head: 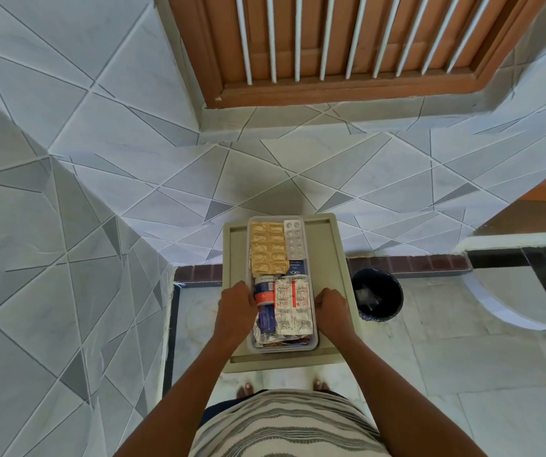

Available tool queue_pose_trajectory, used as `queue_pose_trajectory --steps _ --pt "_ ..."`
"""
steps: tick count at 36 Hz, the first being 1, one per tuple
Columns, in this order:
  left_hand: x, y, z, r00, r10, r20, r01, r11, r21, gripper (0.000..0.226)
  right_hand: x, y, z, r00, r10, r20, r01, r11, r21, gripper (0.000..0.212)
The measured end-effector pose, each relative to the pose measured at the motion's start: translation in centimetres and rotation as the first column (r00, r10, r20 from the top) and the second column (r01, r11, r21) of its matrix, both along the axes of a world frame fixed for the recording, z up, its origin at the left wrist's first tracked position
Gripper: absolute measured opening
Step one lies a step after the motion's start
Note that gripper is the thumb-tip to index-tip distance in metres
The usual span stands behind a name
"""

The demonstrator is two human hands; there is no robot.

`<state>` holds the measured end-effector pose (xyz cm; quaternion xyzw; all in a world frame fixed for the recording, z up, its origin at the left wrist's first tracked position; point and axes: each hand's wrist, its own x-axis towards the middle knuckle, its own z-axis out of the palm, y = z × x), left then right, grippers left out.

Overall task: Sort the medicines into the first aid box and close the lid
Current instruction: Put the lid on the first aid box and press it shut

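Observation:
The first aid box [315, 338], a clear plastic tub, lies lengthwise on a beige stool top [332, 255]. Inside it I see a gold blister pack [268, 247], a silver blister pack [294, 239], a dark blue carton [298, 269], a small white bottle with a blue and orange label [264, 291] and white-and-red tablet strips [293, 306]. My left hand [235, 308] clasps the box's left edge beside the bottle. My right hand [331, 306] is curled against the box's right edge. Whether a clear lid covers the box I cannot tell.
A black waste bin [377, 295] stands on the floor right of the stool. Tiled walls rise on the left and behind, with a brown barred window [347, 44] above. A tiled counter edge [512, 245] juts in at right. My bare feet [246, 389] are under the stool's near edge.

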<state>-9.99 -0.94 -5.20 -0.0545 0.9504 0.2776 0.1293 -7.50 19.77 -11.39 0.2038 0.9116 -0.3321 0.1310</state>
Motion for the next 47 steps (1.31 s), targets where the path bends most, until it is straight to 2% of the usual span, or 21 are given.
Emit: queue_pose_trajectory --steps 7,10,13,19,21,23,28,35,43,45,47 --pt "-0.6 -2.6 0.2 0.998 0.038 -0.046 -0.036 0.999 0.038 0.020 -0.5 -0.8 0.8 0.999 -0.012 0.052 0.009 0.999 0.052 0.015" --pt "-0.8 -3.5 0.2 0.997 0.063 -0.049 -0.061 0.997 0.041 0.022 -0.6 -1.5 1.3 0.994 -0.083 0.065 0.081 0.996 0.039 0.013" --pt "-0.6 -4.2 0.0 0.996 0.083 -0.034 -0.082 0.996 0.048 0.023 -0.5 -1.7 1.8 0.981 -0.190 0.041 0.191 0.981 -0.028 0.004" --pt "-0.3 -4.8 -0.3 0.994 0.102 -0.031 -0.099 0.993 0.063 0.023 -1.0 0.6 2.3 0.951 -0.309 -0.021 0.302 0.940 -0.158 0.014" --pt "-0.1 -4.9 -0.2 0.995 0.102 -0.025 -0.100 0.993 0.060 0.024 -0.7 1.2 3.2 0.932 -0.360 -0.048 0.341 0.913 -0.224 0.009" --pt "-0.1 -4.9 -0.3 0.995 0.098 -0.028 -0.097 0.994 0.047 0.024 -0.4 1.6 4.2 0.926 -0.367 -0.093 0.335 0.909 -0.247 0.027" --pt "-0.2 -4.4 -0.3 0.997 0.071 -0.031 -0.070 0.997 0.033 0.023 0.3 2.9 7.4 0.902 -0.389 -0.189 0.355 0.916 -0.190 0.010" --pt "0.0 -1.4 -0.2 1.000 0.018 -0.005 -0.018 0.999 0.032 0.023 0.9 3.1 9.0 0.828 -0.367 -0.425 0.405 0.914 -0.001 0.016" --pt "-0.1 0.1 -1.1 0.998 0.043 0.049 -0.047 0.996 0.081 0.022 2.1 1.2 9.9 0.847 -0.257 -0.466 0.335 0.937 0.094 0.009" --pt "0.0 0.1 -1.1 0.997 0.079 0.005 -0.079 0.991 0.104 0.022 2.4 0.6 10.1 0.836 -0.246 -0.490 0.331 0.939 0.093 0.011" --pt "-0.1 0.4 -0.6 0.981 0.104 -0.162 -0.082 0.987 0.138 0.019 2.6 0.0 10.1 0.834 -0.207 -0.511 0.304 0.946 0.113 0.017"
